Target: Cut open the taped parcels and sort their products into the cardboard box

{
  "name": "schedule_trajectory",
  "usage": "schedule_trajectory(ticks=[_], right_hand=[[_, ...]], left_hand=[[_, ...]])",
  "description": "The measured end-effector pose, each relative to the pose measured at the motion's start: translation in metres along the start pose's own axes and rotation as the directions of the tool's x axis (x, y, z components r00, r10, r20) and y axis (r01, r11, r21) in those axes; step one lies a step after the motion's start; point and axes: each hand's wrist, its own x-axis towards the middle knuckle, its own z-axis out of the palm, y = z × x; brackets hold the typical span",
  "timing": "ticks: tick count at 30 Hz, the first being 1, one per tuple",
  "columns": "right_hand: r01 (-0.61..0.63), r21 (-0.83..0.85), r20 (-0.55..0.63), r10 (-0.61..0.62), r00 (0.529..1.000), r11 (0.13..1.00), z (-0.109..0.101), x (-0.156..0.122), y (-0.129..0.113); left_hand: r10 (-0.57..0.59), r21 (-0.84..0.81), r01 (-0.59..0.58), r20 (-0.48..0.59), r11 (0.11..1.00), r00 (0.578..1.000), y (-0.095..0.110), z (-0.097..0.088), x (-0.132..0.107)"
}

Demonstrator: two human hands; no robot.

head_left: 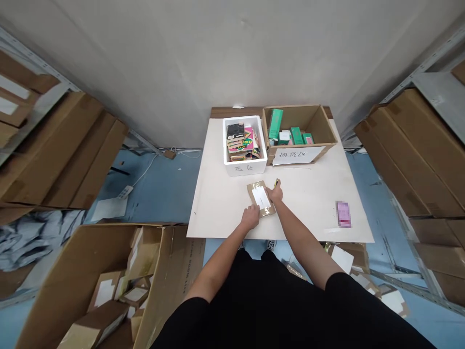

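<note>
A small flat cardboard box [268, 212] with a white label [261, 198] and shiny tape lies on the table near its front half. My left hand [250, 217] is closed at the box's lower left edge, fingers bent against it. My right hand [275, 193] grips a slim yellow-and-black utility knife [276, 182], its tip pointing away from me. That hand rests against the right edge of the box. The blade is too small to make out.
Behind the box stand a white foam bin [245, 169] of small packets and a cardboard carton [325, 132] holding green boxes. A pink blurred item [343, 214] lies at the table's right. A big carton [90, 252] of parcels stands lower left; shelves [421, 80] flank both sides.
</note>
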Motion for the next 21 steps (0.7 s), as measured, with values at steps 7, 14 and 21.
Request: schedule_trajectory(ticks=[7,14,21], right_hand=[[0.144,-0.205,0.001,-0.147,0.989,0.968,-0.011,-0.039,0.018],[0.034,-0.276,0.082,-0.012,0.997,0.961,-0.018,-0.071,0.059],[0.152,-0.328,0.106,-0.124,0.987,0.932,-0.021,-0.013,-0.01]], left_hand=[[0.239,0.123,-0.235,-0.019,0.964,0.971,-0.042,-0.039,0.035],[0.291,0.102,-0.301,0.101,0.948,0.951,-0.043,-0.024,0.064],[-0.264,0.039,0.263,0.045,0.964,0.963,0.001,0.013,0.047]])
